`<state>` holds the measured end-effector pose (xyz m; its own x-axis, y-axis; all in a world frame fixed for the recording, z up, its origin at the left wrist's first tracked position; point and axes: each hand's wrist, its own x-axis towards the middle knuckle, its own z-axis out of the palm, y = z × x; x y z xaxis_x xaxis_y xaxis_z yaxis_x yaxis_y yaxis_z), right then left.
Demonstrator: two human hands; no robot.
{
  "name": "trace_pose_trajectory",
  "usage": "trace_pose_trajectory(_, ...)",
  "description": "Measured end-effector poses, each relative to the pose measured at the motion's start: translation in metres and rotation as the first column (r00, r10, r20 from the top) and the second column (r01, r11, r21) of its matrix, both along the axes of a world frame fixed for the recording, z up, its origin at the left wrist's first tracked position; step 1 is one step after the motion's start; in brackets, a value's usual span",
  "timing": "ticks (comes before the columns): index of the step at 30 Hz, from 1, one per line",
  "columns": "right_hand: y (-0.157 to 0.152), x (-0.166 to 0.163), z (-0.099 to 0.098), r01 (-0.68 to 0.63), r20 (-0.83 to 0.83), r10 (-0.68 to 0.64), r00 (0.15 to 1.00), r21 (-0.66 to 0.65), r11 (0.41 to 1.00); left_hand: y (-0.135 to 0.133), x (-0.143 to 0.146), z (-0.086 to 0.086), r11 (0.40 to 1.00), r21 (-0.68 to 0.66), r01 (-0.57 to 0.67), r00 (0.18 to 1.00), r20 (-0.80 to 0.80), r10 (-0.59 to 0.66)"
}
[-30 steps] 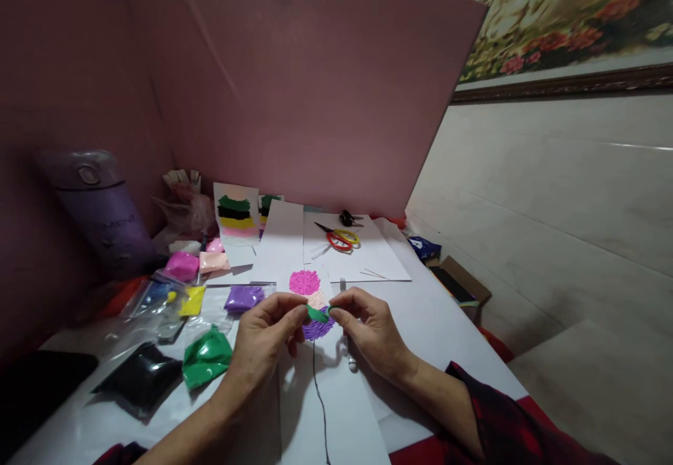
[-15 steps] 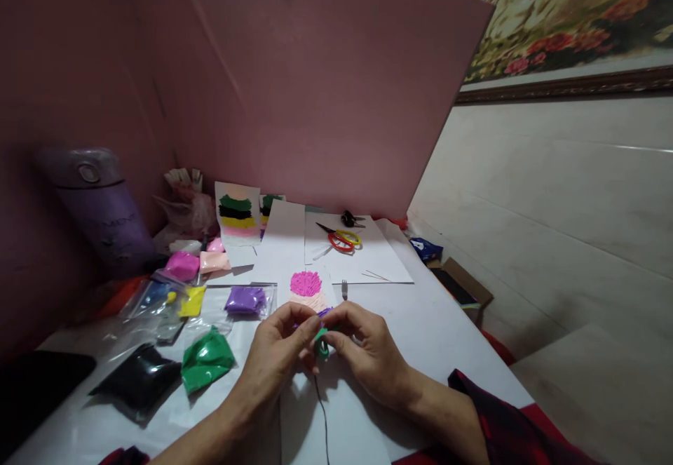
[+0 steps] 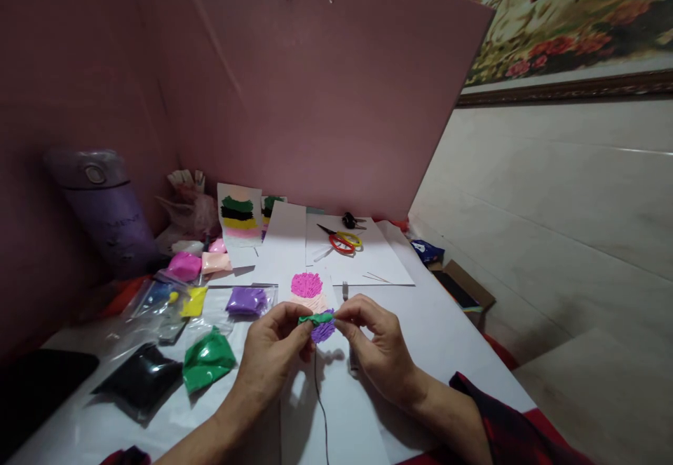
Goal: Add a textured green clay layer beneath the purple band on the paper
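Observation:
Between my two hands a small twisted piece of green modelling clay (image 3: 316,318) is stretched level. My left hand (image 3: 276,339) is closed, its thumb and fingers pinching the left end. My right hand (image 3: 372,342) is closed too, with thumb and forefinger at the right tip. Beneath and just beyond them lies a white card with a bright pink clay patch (image 3: 306,285), a peach patch (image 3: 314,304) and a purple patch (image 3: 323,330), all textured. A fork (image 3: 345,290) lies on the table, partly hidden by my right hand. A thin dark cord (image 3: 320,402) runs down below my hands.
To the left are a green clay packet (image 3: 208,360), a black packet (image 3: 137,383), a purple packet (image 3: 247,301), a yellow packet (image 3: 193,301) and a purple bottle (image 3: 108,212). Scissors (image 3: 341,240) rest on white sheets (image 3: 362,268) at the back. A painted card (image 3: 239,214) leans there.
The green clay, a curled loop before, is now drawn out level between my fingertips. My right hand has shifted slightly right, and the purple patch shows more.

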<state>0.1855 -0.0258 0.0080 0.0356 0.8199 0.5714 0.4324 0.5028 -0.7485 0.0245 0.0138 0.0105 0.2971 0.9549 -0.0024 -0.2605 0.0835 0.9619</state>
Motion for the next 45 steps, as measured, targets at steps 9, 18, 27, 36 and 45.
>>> trace_pose_trajectory(9,0.0,0.0,0.004,-0.172,0.007,0.173,0.985,-0.051,0.984,-0.004,-0.001,-0.006,0.994,-0.014,0.113,0.993,0.042,-0.112)
trace_pose_trajectory(18,-0.003,-0.001,0.004,-0.175,0.009,0.175,0.985,-0.017,0.984,-0.003,-0.002,-0.005,0.995,-0.005,0.104,0.994,-0.035,-0.104)
trace_pose_trajectory(27,-0.001,0.0,0.004,-0.085,0.058,0.088,0.994,-0.059,0.995,0.001,0.0,-0.005,0.98,-0.008,0.197,0.976,-0.089,-0.197)
trace_pose_trajectory(36,-0.002,0.002,0.0,-0.156,0.062,0.159,0.985,-0.053,0.986,0.004,-0.002,-0.007,0.985,0.037,0.169,0.982,-0.096,-0.165)
trace_pose_trajectory(45,0.002,0.003,0.004,-0.083,0.113,0.101,0.988,-0.159,0.984,0.001,-0.003,-0.011,0.977,0.079,0.196,0.979,-0.079,-0.19)
